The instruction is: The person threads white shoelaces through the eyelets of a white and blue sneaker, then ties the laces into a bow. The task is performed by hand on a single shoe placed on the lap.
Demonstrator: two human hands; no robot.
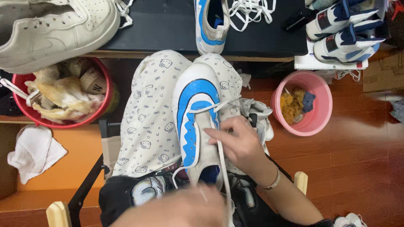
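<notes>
We have the blue-and-white sneaker lying along our lap on the patterned trousers, toe toward twelve o'clock, and it should stay braced there so the eyelets face up. At four o'clock of the shoe, our right hand pinches the white shoelace with its fingertips pressed together; we judge a short, firm grip near the eyelet keeps the lace flat. At six o'clock our left hand is blurred, and we cannot tell its grip. The pink basin sits at three o'clock, the red bucket at nine.
</notes>
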